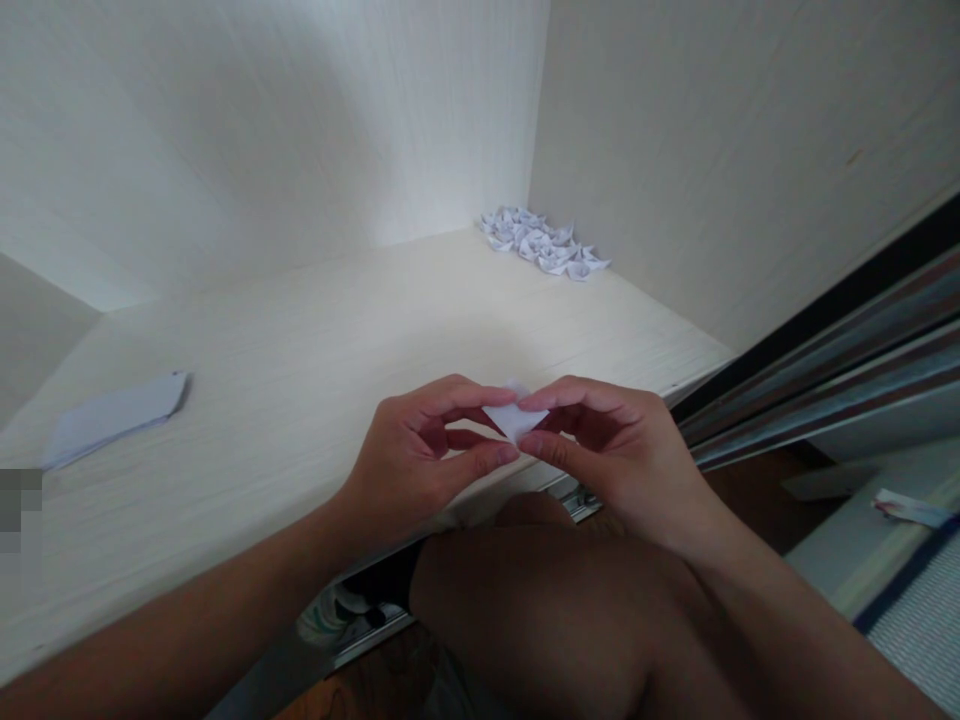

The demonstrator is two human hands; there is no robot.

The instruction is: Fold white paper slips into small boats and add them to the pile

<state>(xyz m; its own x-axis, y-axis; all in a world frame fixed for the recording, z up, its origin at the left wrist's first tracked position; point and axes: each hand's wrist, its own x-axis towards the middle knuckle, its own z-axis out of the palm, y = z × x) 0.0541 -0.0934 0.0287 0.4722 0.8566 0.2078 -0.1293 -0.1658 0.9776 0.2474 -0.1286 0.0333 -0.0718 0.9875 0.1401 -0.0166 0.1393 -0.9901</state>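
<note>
Observed: fingers (553, 449) of left hand (420, 440) and right hand (626, 430) jointly pinching a small folded paper (516, 418) at the near edge of the shelf (300, 350); folded pieces (541, 243) heaped in the far corner.

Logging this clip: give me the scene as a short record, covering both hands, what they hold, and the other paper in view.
Left hand: the left hand pinches one side of the small white paper piece
Right hand: the right hand pinches its other side
Held piece shape: roughly triangular, point downward
Far right corner: a cluster of folded white papers, count unclear
Left side: a flat stack of white paper
Surface: pale, wood-grained shelf
</note>
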